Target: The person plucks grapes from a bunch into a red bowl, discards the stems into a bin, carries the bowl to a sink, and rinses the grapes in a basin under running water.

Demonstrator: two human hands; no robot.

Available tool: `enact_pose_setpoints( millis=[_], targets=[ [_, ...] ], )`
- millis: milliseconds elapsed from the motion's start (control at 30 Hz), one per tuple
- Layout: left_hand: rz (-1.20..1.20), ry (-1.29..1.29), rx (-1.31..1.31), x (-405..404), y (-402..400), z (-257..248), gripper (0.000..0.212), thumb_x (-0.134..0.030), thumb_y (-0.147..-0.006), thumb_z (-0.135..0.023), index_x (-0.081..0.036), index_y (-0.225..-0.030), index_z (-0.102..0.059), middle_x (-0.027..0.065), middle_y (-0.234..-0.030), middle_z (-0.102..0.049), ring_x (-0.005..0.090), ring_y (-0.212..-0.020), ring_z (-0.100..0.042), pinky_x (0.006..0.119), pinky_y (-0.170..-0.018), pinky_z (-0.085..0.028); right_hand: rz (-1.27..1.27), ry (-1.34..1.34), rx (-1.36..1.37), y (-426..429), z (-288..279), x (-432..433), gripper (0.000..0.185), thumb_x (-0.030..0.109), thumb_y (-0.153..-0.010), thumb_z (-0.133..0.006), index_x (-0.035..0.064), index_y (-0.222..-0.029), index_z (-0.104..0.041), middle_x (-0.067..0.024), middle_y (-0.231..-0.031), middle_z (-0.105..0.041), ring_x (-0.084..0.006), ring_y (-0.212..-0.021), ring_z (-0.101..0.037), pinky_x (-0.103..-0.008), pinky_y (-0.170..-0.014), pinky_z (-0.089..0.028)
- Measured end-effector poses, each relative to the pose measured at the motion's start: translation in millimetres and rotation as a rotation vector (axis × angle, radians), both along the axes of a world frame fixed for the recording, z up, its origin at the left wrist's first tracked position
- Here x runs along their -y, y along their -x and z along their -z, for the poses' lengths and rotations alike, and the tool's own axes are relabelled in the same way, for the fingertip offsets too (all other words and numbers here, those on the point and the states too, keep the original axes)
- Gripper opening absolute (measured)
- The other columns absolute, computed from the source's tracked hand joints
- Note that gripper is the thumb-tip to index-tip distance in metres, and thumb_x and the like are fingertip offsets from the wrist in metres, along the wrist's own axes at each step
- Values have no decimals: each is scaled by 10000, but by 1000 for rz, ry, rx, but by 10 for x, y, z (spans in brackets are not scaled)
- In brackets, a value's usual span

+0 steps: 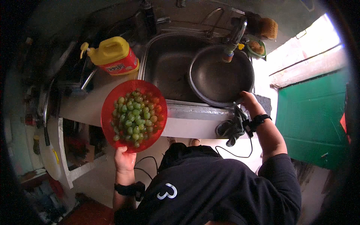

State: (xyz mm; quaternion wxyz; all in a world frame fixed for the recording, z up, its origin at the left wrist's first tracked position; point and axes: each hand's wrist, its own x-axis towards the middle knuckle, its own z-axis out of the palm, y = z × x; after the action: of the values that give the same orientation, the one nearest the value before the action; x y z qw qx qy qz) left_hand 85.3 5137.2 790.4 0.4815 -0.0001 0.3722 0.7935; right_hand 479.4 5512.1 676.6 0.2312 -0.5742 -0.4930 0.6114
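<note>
My left hand (125,160) grips the near rim of a round red plastic bowl (108,97), which is held up left of the sink. Many green grapes (136,112) lie in it. At the right, my right hand (249,101) is closed on the near rim of a wide dark metal basin (222,81). The basin sits tilted over the right part of the steel sink (171,62), under the faucet (239,32). Below my right hand a dark grey cloth (232,128) hangs over the counter's front edge.
A yellow pump jug (115,53) with a red label stands on the counter left of the sink. Behind the faucet's right side are a brush (268,28) and a green dish (256,48) with a scrubber. A green panel (312,118) is at the right, and a cable (239,156) hangs below the counter.
</note>
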Motion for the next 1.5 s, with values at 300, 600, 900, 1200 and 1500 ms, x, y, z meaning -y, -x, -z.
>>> enact_pose_setpoints(
  millis=[300, 600, 900, 1200, 1500],
  targets=[
    [-81, 46, -33, 148, 19, 74, 583, -77, -597, -429, -48, -1169, -319, 93, -1151, -389, 243, -1075, -362, 399, -913, -286, -653, -552, 717, 326, -294, -249, 240, 107, -570, -620, 49, -789, -543, -131, -698, -549, -303, -682, -538, -325, -539, -433],
    [-81, 18, -6, 156, 106, 158, 579, -77, -597, -424, -27, -1164, -317, 101, -1141, -399, 245, -1060, -382, 391, -907, -299, -471, -374, 530, 157, -296, -484, 125, 165, -682, -526, 77, -771, -528, -32, -660, -495, -149, -543, -462, -265, -476, -370],
    [-74, 31, 3, 153, 196, 183, 575, -93, -591, -439, -24, -1152, -333, 101, -1127, -408, 242, -1050, -388, 395, -899, -310, 2, -52, 462, 679, -968, -221, 190, 189, -689, -479, 29, -786, -513, -54, -650, -482, -171, -545, -448, -290, -452, -345],
    [-42, 38, 21, 154, 272, 215, 603, -94, -590, -454, -23, -1169, -305, 108, -1147, -384, 257, -1064, -371, 402, -909, -299, -49, -229, 555, 882, -1237, -306, 187, 139, -648, -482, -46, -652, -511, -75, -568, -475, -171, -464, -420, -299, -417, -319],
    [-19, 34, 29, 138, 341, 250, 586, -87, -586, -450, -18, -1154, -320, 107, -1130, -396, 252, -1051, -383, 396, -901, -311, -36, -344, 396, 910, -1576, -361, 211, 64, -650, -453, 16, -846, -515, -42, -601, -493, -151, -444, -448, -264, -345, -336]
  ],
)
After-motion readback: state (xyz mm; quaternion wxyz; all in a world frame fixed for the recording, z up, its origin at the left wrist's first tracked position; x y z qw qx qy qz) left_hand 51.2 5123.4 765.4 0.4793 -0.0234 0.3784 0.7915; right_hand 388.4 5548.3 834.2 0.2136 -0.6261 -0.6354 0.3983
